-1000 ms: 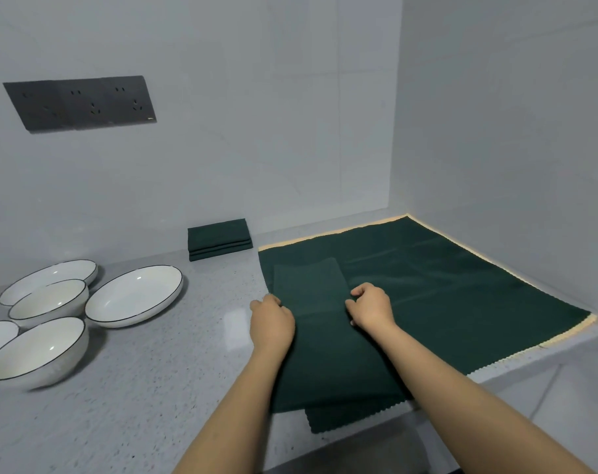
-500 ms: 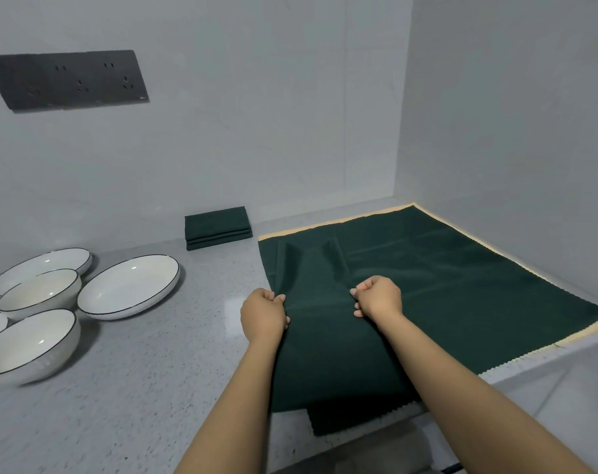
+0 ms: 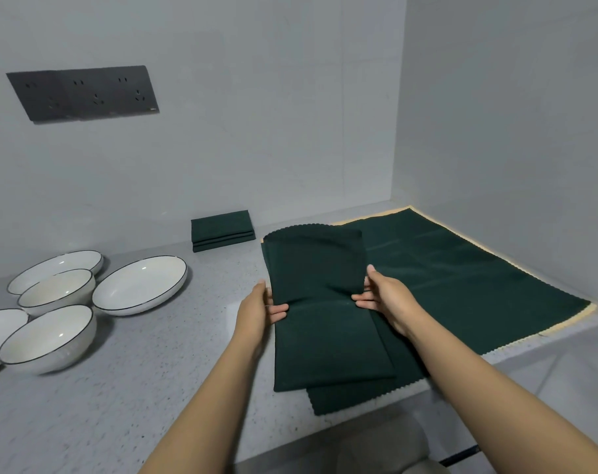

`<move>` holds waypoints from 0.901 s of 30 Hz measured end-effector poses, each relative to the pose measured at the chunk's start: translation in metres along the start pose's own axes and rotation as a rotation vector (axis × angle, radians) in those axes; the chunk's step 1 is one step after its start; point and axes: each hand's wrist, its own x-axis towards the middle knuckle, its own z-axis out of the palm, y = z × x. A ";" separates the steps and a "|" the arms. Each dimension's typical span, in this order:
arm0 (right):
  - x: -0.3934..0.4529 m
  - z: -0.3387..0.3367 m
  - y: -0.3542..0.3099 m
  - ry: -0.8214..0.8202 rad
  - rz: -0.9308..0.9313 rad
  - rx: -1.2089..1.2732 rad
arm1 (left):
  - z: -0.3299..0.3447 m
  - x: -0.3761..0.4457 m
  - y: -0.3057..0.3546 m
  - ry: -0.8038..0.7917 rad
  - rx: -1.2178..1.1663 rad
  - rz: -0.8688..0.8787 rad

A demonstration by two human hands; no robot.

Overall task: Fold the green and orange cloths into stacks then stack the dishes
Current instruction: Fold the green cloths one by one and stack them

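Green cloth (image 3: 320, 302) now lifted and doubled into a long strip since a moment ago, left hand (image 3: 256, 307) and right hand (image 3: 388, 297) fingers pinching its side edges, above flat cloths on the worktop (image 3: 103, 388), white dishes (image 3: 138, 285) left.

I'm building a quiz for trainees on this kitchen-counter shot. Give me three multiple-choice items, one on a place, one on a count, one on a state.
1. Where does the folded green stack lie?
A. By the back wall
B. Inside a bowl
C. At the counter's front edge

2. How many white dishes are at least partly in view?
A. Two
B. Five
C. Eight

3. What are the hands doing?
A. Both resting flat
B. Both gripping one green cloth
C. Each lifting a bowl

Answers:
1 A, it sits just under the wall, beyond the dishes.
2 B, five dark-rimmed dishes cluster at left.
3 B, the left hand and right hand pinch the green cloth at its sides.
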 end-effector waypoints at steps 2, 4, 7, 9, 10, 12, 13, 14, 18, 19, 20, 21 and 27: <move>-0.008 -0.001 -0.001 -0.015 -0.056 -0.086 | -0.001 -0.003 -0.002 0.024 0.062 0.033; -0.014 -0.003 0.002 -0.021 -0.137 -0.232 | -0.003 -0.007 -0.004 0.020 0.163 0.096; -0.018 -0.006 0.007 -0.062 -0.227 -0.412 | -0.008 -0.014 -0.007 -0.038 0.465 0.204; -0.017 -0.006 0.011 -0.073 -0.246 -0.517 | -0.008 -0.016 -0.008 -0.085 0.576 0.255; -0.015 -0.005 0.013 -0.067 -0.257 -0.571 | -0.007 -0.018 -0.008 -0.100 0.611 0.278; -0.013 -0.004 0.014 -0.066 -0.287 -0.649 | -0.005 -0.020 -0.009 -0.112 0.670 0.323; -0.013 -0.003 0.016 -0.064 -0.305 -0.686 | -0.005 -0.020 -0.011 -0.110 0.700 0.340; -0.011 -0.003 0.017 -0.063 -0.324 -0.728 | -0.005 -0.020 -0.013 -0.106 0.730 0.359; -0.009 -0.001 0.019 -0.063 -0.373 -0.828 | -0.005 -0.016 -0.017 -0.101 0.829 0.405; -0.008 0.000 0.019 -0.069 -0.373 -0.850 | -0.005 -0.016 -0.018 -0.099 0.854 0.407; -0.008 0.001 0.017 -0.079 -0.368 -0.871 | -0.004 -0.016 -0.017 -0.101 0.884 0.408; -0.009 0.002 0.016 -0.087 -0.367 -0.900 | -0.005 -0.017 -0.017 -0.102 0.915 0.406; -0.028 0.015 -0.002 -0.009 -0.518 -1.368 | 0.003 -0.031 0.001 -0.057 1.289 0.638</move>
